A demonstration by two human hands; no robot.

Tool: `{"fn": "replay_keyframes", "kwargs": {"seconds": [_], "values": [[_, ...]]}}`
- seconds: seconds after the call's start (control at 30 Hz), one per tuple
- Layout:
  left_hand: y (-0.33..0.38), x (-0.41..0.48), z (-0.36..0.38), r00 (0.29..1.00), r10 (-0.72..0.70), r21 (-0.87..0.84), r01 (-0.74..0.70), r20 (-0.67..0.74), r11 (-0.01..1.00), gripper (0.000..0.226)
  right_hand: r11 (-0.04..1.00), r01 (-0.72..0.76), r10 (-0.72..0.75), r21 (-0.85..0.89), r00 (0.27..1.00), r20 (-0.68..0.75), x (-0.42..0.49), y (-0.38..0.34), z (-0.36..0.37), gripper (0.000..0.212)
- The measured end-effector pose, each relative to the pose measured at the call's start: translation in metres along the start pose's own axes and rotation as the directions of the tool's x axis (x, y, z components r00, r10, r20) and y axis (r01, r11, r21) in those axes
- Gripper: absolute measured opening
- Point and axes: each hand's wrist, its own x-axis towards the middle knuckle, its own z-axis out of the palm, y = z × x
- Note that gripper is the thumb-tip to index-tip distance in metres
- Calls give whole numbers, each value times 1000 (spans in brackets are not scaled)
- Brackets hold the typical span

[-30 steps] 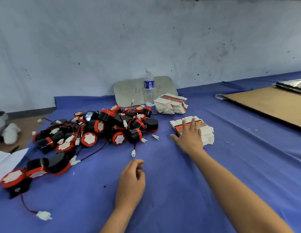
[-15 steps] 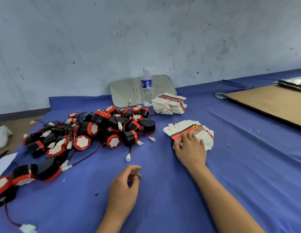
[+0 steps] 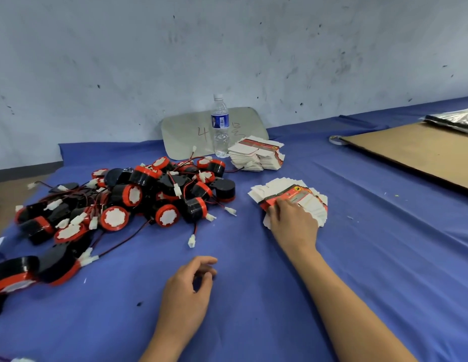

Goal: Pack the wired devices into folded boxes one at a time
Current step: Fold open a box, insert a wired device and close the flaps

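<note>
We see soft, even, rather cool light across the blue cloth (image 3: 253, 322). At lower centre a faint shadow lies beneath the left hand (image 3: 186, 296). Wide-angle bending bows the frame's edges, and fine detail is slightly smeared everywhere.

Wired devices (image 3: 133, 196): black bodies, red rims, white faces.
Flat boxes (image 3: 311, 205): white, red and black band, yellow mark.
Surface (image 3: 358, 257): blue cloth.
Water bottle (image 3: 220, 126): clear, blue label.
Cardboard sheet (image 3: 415, 150): brown.

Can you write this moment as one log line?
right hand: on near flat-box stack | left hand: idle on cloth, empty | devices: piled, unpacked
</note>
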Motion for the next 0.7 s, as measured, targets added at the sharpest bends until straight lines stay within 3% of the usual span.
{"fn": "replay_keyframes", "kwargs": {"seconds": [0.1,0.2,0.27,0.3,0.37,0.43,0.53,0.7], "values": [[-1,-1,0,1000,-2,-1,2,4,1000,37,992,68,-34,108,956,-290,-2,0,-11,29],[-1,-1,0,1000,6,-24,-6,3,1000,38,907,246,22,341,782,-623,-4,-3,-28,45],[1,0,1,1000,3,-85,-6,-31,996,40,779,330,119,534,757,-642,-8,-9,-37,33],[3,0,0,998,-5,-137,-4,-69,991,43,671,318,192,670,798,-571,-10,-15,-41,30],[8,1,-1,985,-9,-238,-33,-173,971,60,410,166,250,897,925,-286,-16,-25,-45,29],[15,-1,-3,968,18,-298,-96,-252,950,72,293,-25,89,956,996,-1,-24,-36,-45,35],[20,-5,-3,969,64,-335,-144,-239,931,79,295,-209,-144,933,955,259,-42,-54,-36,35],[13,-5,1,979,92,-316,-147,-181,937,91,367,-326,-170,871,897,408,-56,-64,-21,31]]}}
